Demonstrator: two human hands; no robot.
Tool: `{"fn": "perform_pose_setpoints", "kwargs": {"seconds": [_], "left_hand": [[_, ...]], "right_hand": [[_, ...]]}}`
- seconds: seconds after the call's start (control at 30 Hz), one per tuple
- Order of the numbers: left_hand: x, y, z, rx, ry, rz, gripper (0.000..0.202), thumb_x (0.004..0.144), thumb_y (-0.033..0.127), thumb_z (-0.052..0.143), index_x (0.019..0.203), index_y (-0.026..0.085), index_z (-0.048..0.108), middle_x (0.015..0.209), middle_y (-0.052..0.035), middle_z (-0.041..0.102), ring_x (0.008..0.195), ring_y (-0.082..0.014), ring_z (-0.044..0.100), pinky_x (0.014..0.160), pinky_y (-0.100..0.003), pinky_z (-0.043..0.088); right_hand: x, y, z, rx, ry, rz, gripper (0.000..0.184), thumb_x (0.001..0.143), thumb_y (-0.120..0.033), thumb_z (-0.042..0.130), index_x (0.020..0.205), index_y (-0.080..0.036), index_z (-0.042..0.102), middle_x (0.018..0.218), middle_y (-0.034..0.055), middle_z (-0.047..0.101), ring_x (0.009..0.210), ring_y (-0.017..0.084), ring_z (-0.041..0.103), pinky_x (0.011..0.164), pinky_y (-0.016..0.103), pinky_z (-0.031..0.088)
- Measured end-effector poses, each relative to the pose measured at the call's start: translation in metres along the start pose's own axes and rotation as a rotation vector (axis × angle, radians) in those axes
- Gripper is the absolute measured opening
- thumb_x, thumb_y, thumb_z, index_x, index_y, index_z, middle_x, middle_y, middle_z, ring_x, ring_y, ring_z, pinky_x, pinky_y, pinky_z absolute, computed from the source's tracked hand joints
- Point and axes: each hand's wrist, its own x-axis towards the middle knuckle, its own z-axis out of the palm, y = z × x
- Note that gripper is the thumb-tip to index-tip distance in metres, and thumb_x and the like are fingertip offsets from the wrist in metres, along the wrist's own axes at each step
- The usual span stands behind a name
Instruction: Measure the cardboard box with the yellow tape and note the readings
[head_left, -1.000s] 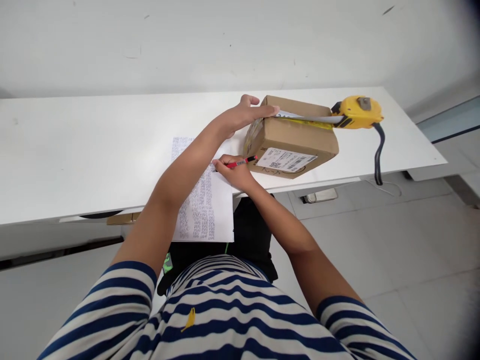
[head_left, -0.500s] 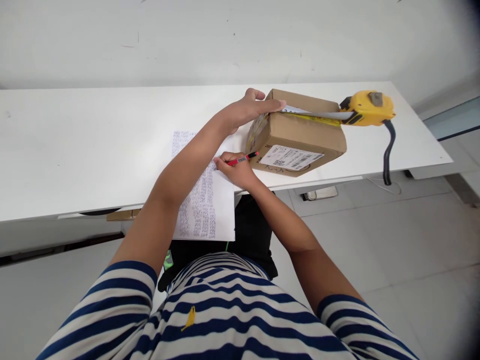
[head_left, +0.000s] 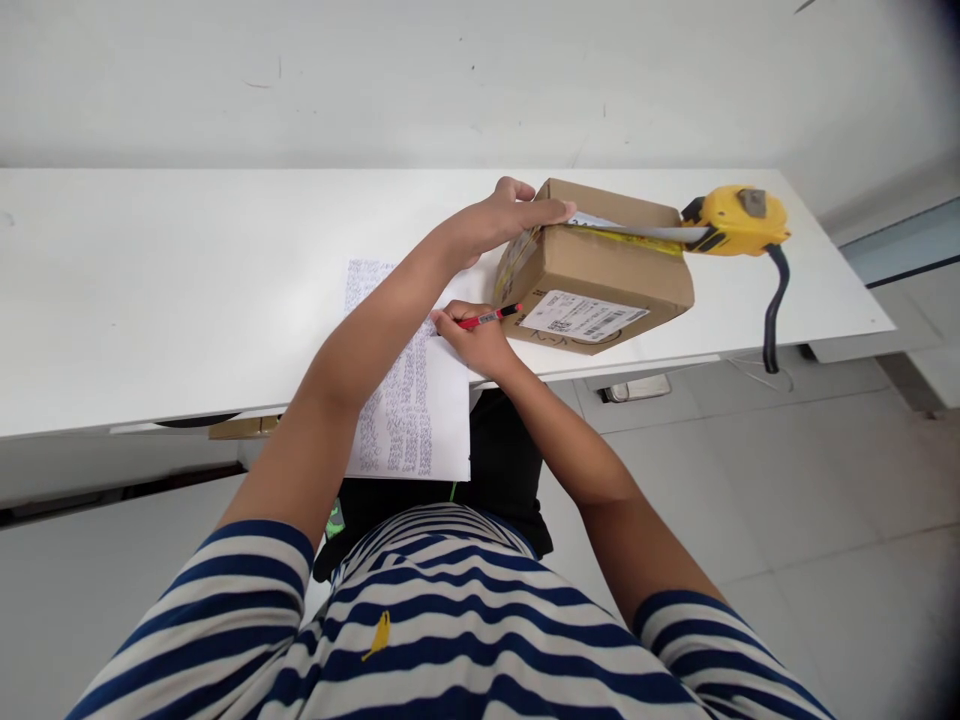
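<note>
My left hand (head_left: 510, 215) reaches across to the upper left corner of a taped cardboard box (head_left: 619, 265). Its thumb presses the end of a tape measure's blade on the box top, while the other fingers curl behind the corner. The blade runs along the box to the yellow case of the tape measure (head_left: 739, 220), which juts past the right end with a black strap hanging down. Below, my right hand (head_left: 476, 340) grips a red pen (head_left: 487, 318), its tip end at a handwritten sheet of paper (head_left: 450, 430). My left forearm hides part of the sheet.
The white table (head_left: 150, 290) runs along a pale wall. The sheet overhangs its front edge toward my lap. A pale, flat object (head_left: 637, 388) and a thin cable lie below the table at the right, over the tiled floor (head_left: 765, 470).
The view has shifted very slightly. Both hands, the box and the tape measure keep nearly the same places, and the pen stays at the sheet.
</note>
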Motion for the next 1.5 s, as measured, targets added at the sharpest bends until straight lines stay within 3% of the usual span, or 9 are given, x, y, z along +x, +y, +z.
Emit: {"fn": "perform_pose_setpoints", "kwargs": {"seconds": [0.2,0.33,0.5,0.7,0.87,1.0,1.2,1.5], "left_hand": [[-0.004,0.002,0.000,0.006,0.007,0.002,0.078,0.077,0.074,0.071,0.139,0.032,0.050,0.157,-0.0047,0.055,0.160,-0.0401,0.032,0.123,-0.047,0.034],[-0.006,0.004,0.001,0.014,0.014,-0.006,0.078,0.076,0.072,0.071,0.140,0.032,0.051,0.154,-0.0054,0.057,0.162,-0.0454,0.024,0.121,-0.051,0.033],[-0.005,0.002,0.002,-0.009,0.001,0.005,0.076,0.076,0.074,0.070,0.140,0.036,0.054,0.149,-0.0039,0.063,0.162,-0.0470,0.011,0.127,-0.060,0.022],[0.002,-0.004,0.002,-0.069,-0.002,0.033,0.085,0.073,0.071,0.073,0.142,0.029,0.046,0.156,-0.0089,0.053,0.159,-0.0436,0.028,0.126,-0.054,0.027],[0.005,-0.007,0.002,-0.145,-0.025,0.066,0.089,0.068,0.065,0.077,0.143,0.031,0.044,0.156,-0.0122,0.052,0.159,-0.0437,0.029,0.126,-0.051,0.028],[0.002,-0.007,0.002,-0.145,-0.004,0.058,0.097,0.065,0.066,0.077,0.146,0.027,0.041,0.157,-0.0172,0.049,0.156,-0.0438,0.034,0.124,-0.050,0.031],[0.004,-0.010,0.003,-0.148,-0.011,0.065,0.089,0.063,0.058,0.076,0.141,0.030,0.044,0.156,-0.0165,0.051,0.152,-0.0422,0.039,0.122,-0.053,0.034],[0.008,-0.010,0.005,-0.174,-0.017,0.100,0.091,0.063,0.064,0.077,0.139,0.026,0.043,0.153,-0.0175,0.053,0.155,-0.0425,0.035,0.124,-0.049,0.032]], "right_hand": [[0.000,-0.001,0.000,0.008,0.016,0.002,0.051,0.090,-0.063,0.058,0.060,-0.025,0.043,0.060,-0.0029,0.043,0.063,0.014,0.039,0.065,0.033,0.035],[-0.001,-0.002,0.001,-0.013,0.045,-0.019,0.051,0.090,-0.062,0.057,0.059,-0.025,0.041,0.059,-0.0034,0.041,0.061,0.014,0.038,0.064,0.033,0.033],[-0.001,0.000,0.000,0.000,0.002,-0.050,0.052,0.091,-0.062,0.057,0.059,-0.025,0.040,0.059,-0.0037,0.042,0.061,0.013,0.038,0.065,0.033,0.034],[0.001,0.000,0.000,-0.015,0.013,-0.041,0.056,0.090,-0.068,0.057,0.059,-0.025,0.041,0.059,-0.0036,0.043,0.062,0.013,0.039,0.064,0.032,0.034],[-0.001,-0.001,0.002,-0.031,0.089,-0.051,0.053,0.090,-0.062,0.056,0.058,-0.026,0.035,0.057,-0.0047,0.038,0.060,0.012,0.036,0.063,0.032,0.032],[-0.002,-0.003,0.003,-0.044,0.036,-0.048,0.051,0.090,-0.060,0.056,0.058,-0.025,0.038,0.057,-0.0040,0.040,0.060,0.013,0.037,0.063,0.032,0.032],[-0.002,-0.004,0.003,-0.051,0.067,-0.014,0.055,0.089,-0.062,0.059,0.057,-0.026,0.032,0.056,-0.0051,0.034,0.060,0.012,0.033,0.061,0.031,0.030],[-0.003,-0.001,0.006,-0.079,0.116,-0.073,0.051,0.090,-0.052,0.057,0.059,-0.026,0.027,0.056,-0.0063,0.030,0.058,0.011,0.030,0.061,0.031,0.026]]}}
